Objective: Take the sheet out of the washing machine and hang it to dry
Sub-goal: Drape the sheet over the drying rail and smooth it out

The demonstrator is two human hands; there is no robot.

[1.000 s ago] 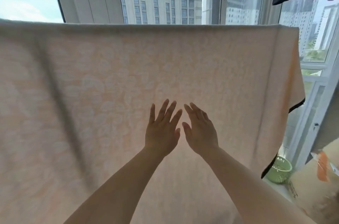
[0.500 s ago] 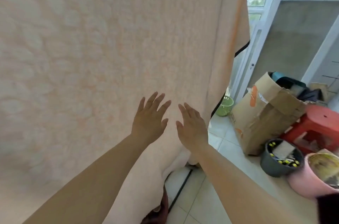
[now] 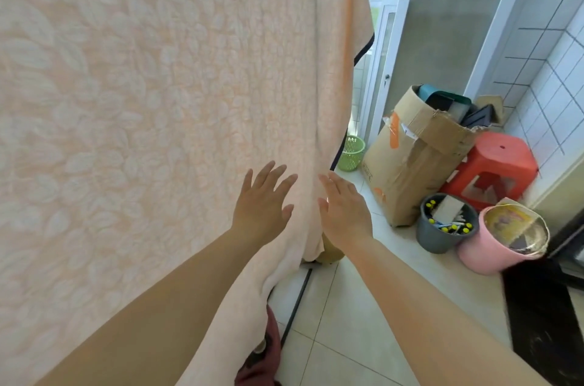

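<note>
A peach sheet (image 3: 151, 95) with a pale leaf pattern and a dark trimmed edge hangs in front of me, filling the left and middle of the head view. My left hand (image 3: 262, 202) lies flat against its lower part with fingers spread. My right hand (image 3: 346, 210) is beside it with straight fingers, touching the cloth near its right edge. Neither hand grips the fabric. The sheet's top and whatever it hangs from are out of view.
To the right on the tiled floor stand a torn cardboard box (image 3: 410, 158), a red stool (image 3: 496, 164), a grey bucket (image 3: 442, 224), a pink bucket (image 3: 502, 240) and a small green basket (image 3: 350, 153). A dark mat (image 3: 543, 316) lies at the right.
My view has swung down and to the right, from the window to the floor corner. Both hands have slid down and rightward over the sheet, staying flat.
</note>
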